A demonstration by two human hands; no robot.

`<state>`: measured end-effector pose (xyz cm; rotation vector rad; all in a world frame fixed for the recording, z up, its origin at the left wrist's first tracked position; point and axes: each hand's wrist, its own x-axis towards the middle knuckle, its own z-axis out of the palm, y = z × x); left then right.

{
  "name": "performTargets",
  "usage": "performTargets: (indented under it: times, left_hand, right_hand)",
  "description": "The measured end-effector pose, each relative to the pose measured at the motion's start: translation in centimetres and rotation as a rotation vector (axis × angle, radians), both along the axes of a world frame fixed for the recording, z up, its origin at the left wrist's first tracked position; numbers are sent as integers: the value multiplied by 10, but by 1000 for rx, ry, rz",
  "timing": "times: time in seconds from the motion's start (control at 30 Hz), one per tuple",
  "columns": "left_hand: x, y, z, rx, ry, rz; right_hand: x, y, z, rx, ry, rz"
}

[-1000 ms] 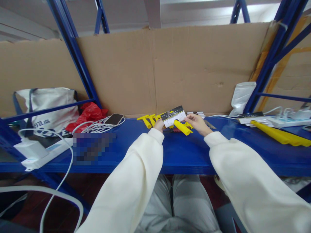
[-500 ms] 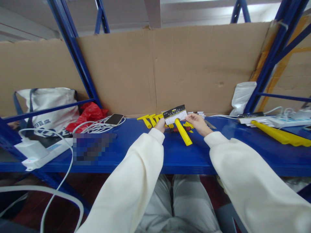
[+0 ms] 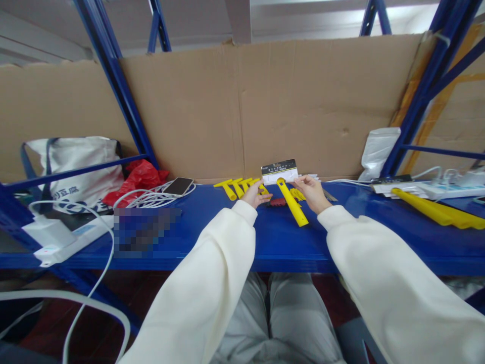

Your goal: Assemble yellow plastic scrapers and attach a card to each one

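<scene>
My right hand (image 3: 311,193) pinches the right end of a wide, black-and-white printed card (image 3: 279,173) on the head of a yellow-handled scraper-like tool. Its yellow handle (image 3: 294,206) slants down toward me and to the right. My left hand (image 3: 254,195) is off the card, fingers spread, to its lower left. Beside that hand, several yellow T-shaped handles (image 3: 228,191) lie in a row. A red item (image 3: 278,202) and small yellow pieces (image 3: 297,194) lie behind the handle, partly hidden.
On the right of the blue tabletop (image 3: 352,227) lie packaged yellow-handled tools (image 3: 424,206) by a white power strip (image 3: 450,190). To the left are a phone (image 3: 179,186), coiled white cables, a red bag (image 3: 138,181) and a charger (image 3: 49,232). Cardboard (image 3: 303,101) stands behind.
My left hand has let go of the card's left end and opened. The tool has shifted slightly right and its card is more level, still in my right hand.
</scene>
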<state>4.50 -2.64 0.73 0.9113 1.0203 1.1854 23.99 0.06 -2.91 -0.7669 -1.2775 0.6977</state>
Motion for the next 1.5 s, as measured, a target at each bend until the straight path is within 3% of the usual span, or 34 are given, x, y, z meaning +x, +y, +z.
performTargets:
  times: [0.13,0.2,0.4,0.63,0.83,1.17,1.5]
  left_hand:
    - [9,-7,-6,35,111,-290]
    - [16,-11,-10,72,123,-361]
    - [26,-16,-16,180,-5,-240]
    - [25,-17,-12,163,17,-99]
    - [24,-15,-13,158,29,-134]
    - [22,-12,-14,170,51,-164]
    - [20,-7,-17,183,95,-203]
  right_hand:
    - [-2,2,-1,10,31,-53]
    - [-4,1,-2,8,49,-54]
    - [-14,-5,-2,-29,52,-10]
    - [-14,-7,0,-57,56,-14]
    - [-8,-10,3,-71,-30,-190]
    - [-15,-17,7,-150,-36,-74]
    - [-22,-25,5,-100,-266,43]
